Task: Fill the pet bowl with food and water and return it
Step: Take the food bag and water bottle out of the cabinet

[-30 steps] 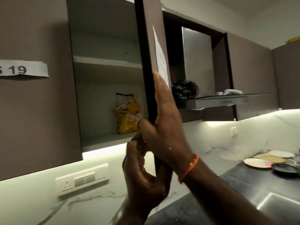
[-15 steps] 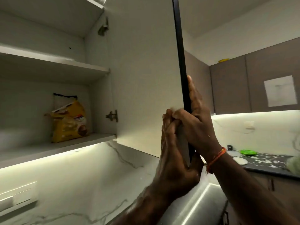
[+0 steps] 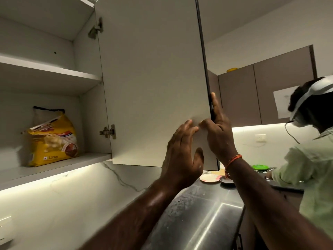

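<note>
Head view, looking up into a wall cabinet: the cabinet door (image 3: pixel 153 83) is swung wide, its pale inner face turned toward the camera; the right hand (image 3: pixel 219 134) is wrapped around the door's free edge, thumb on the inner face and fingers behind it, a red-orange thread band (image 3: pixel 232 160) at the wrist; the left hand (image 3: pixel 182 159) is spread open with its fingertips laid against the inner face just beside the right thumb, and nothing is gripped by it. The door is judged to be held this way so that the shelves stay clear for a reach; on the lower shelf (image 3: pixel 59 166), far left, a yellow pet food bag (image 3: pixel 54 139) is stood upright with its top loosely folded, well apart from both hands. The pet bowl is not seen anywhere, so its place cannot be told; the task is judged to be at an early step, with the food not yet taken. Below, a steel sink (image 3: pixel 207 222) is partly covered by the forearms; a second person (image 3: pixel 310 150) is cut off at the right edge; the bag's label is too blurred to be read; the right fingers behind the door are hidden.
</note>
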